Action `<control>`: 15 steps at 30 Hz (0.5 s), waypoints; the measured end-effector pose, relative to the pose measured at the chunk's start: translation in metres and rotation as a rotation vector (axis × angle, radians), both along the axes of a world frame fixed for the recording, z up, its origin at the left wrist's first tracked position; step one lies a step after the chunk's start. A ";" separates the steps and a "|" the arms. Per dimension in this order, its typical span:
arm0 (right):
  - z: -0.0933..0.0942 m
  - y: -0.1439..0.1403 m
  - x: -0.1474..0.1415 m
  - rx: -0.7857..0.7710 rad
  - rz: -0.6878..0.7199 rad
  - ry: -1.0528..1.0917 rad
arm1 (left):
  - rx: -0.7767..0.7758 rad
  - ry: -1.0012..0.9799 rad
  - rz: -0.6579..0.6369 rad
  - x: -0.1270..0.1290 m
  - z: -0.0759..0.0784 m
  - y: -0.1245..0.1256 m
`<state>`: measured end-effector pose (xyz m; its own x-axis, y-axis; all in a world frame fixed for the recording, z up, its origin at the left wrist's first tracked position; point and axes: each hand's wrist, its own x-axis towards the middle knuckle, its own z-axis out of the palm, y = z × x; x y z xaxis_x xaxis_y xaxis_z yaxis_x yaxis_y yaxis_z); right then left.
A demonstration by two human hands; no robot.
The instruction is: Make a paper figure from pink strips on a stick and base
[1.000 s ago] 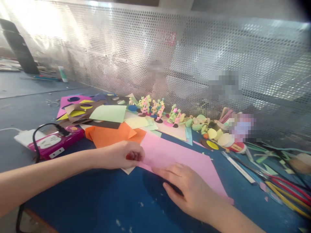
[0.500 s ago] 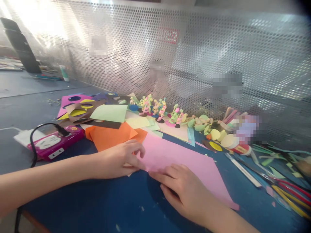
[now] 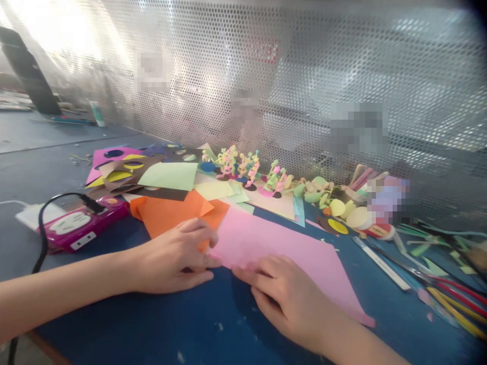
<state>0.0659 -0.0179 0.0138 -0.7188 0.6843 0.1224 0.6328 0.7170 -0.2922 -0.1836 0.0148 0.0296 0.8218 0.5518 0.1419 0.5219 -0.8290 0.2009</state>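
A sheet of pink paper [image 3: 281, 243] lies aslant on the blue tabletop before me, with a narrow fold or roll at its near right corner. At its near left corner is my left hand [image 3: 178, 258], closed, its curled fingertips on the paper's edge and the thumb a little lower. My right hand [image 3: 285, 294] is closed on the near edge, fingers together and pressed to the sheet; its thumb side hides part of that edge. Just behind my left hand, orange paper [image 3: 167, 215] lies partly under the pink sheet.
A magenta power strip [image 3: 83, 223] with a black cord sits at left. Cut paper sheets [image 3: 169, 175] and small paper figures [image 3: 228, 162] fill the back, before a perforated metal screen [image 3: 198, 66]. On the right lie a white strip-shaped tool [image 3: 384, 263] and scissors [image 3: 456, 294].
My left hand has slid slightly left and down along the paper's corner, its thumb now lower and apart from the index finger. My right hand stays nearly in place.
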 end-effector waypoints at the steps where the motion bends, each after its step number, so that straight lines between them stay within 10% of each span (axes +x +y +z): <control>1: 0.000 0.000 0.000 0.001 0.001 0.003 | -0.008 -0.024 0.013 -0.002 0.000 0.001; 15: -0.001 -0.021 0.028 0.159 -0.057 -0.080 | -0.014 -0.119 0.100 -0.002 0.001 0.011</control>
